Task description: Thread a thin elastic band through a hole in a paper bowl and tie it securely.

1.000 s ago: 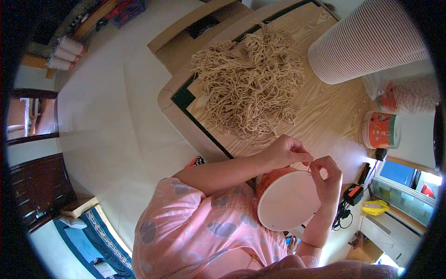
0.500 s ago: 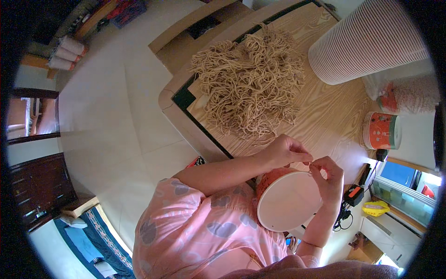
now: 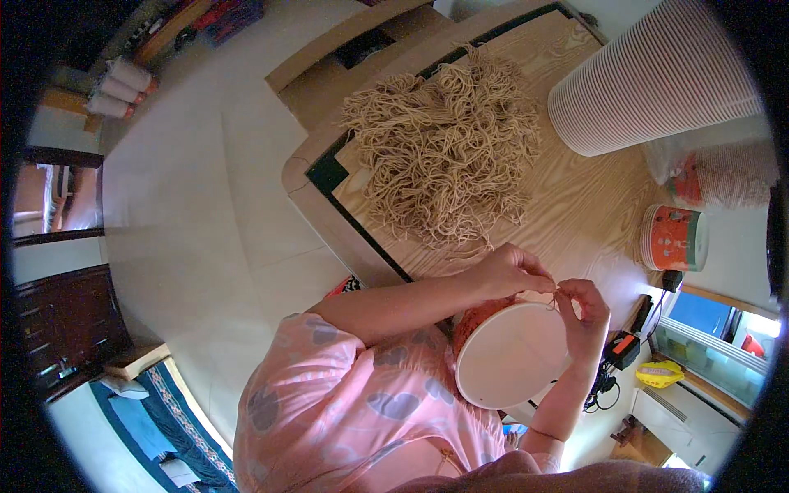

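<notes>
My left hand [image 3: 516,273] and my right hand [image 3: 583,312] meet fingertip to fingertip, both pinched on a thin beige string [image 3: 555,299]. Only a short bit of it shows between the fingers. Just below them, a round paper tub [image 3: 511,361], white inside and red-orange outside, leans tilted against my body, its mouth facing up. My right wrist passes beside its rim. Beyond my hands, a big tangled heap of beige strings [image 3: 448,152] lies on the wooden table [image 3: 583,205]; a few loose ends trail toward my left hand.
Tall nested white paper tubs [image 3: 649,82] lie at the far right of the table. Nearby are bagged tubs [image 3: 723,174] and a short stack of red-orange tubs [image 3: 675,238]. Black cables with an adapter [image 3: 622,348] and a yellow packet [image 3: 660,373] are at the right.
Both hands stay together over the tub with only small finger movements. A short string end now shows below the right fingertips. The view has shifted slightly.
</notes>
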Available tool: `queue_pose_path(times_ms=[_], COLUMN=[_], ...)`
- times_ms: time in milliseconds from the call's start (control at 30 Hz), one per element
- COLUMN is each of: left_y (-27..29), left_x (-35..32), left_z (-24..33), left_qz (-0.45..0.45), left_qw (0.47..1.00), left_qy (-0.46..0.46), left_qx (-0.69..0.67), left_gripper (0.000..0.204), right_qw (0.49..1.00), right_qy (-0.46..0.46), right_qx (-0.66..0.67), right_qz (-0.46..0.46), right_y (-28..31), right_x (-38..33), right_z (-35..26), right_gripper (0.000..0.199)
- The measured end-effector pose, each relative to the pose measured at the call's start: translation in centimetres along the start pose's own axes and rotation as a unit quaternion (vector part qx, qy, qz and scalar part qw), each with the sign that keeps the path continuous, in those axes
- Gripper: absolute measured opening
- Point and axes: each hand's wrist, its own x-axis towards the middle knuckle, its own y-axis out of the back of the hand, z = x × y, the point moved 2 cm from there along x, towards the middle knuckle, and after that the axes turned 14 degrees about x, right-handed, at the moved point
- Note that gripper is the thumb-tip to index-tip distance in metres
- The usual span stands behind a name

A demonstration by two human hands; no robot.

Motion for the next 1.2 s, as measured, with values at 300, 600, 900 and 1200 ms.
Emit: queue_pose_path(times_ms=[300, 600, 900, 1200], left_y=[0.2, 0.0, 0.0, 0.1], left_x=[0.2, 0.7, 1.0, 1.3], left_z=[0.4, 0.4, -0.2, -0.2], left_qz=[-0.009, -0.018, -0.047, -0.037], left_qw=[0.999, 0.999, 0.999, 0.999], left_qy=[0.005, -0.009, 0.018, 0.001], left_qx=[0.041, 0.04, 0.001, 0.033], left_gripper=[0.025, 0.024, 0.024, 0.024], right_qw=[0.996, 0.995, 0.987, 0.985], right_qy=[0.048, 0.087, 0.11, 0.122], right_qx=[-0.073, -0.05, -0.112, -0.116], right_qz=[0.002, 0.023, 0.022, 0.023], right_y=[0.0, 0.0, 0.0, -0.2], right_x=[-0.2, -0.3, -0.3, -0.1], right_z=[-0.4, -0.1, -0.6, -0.6], right_gripper=[0.008, 0.01, 0.011, 0.012])
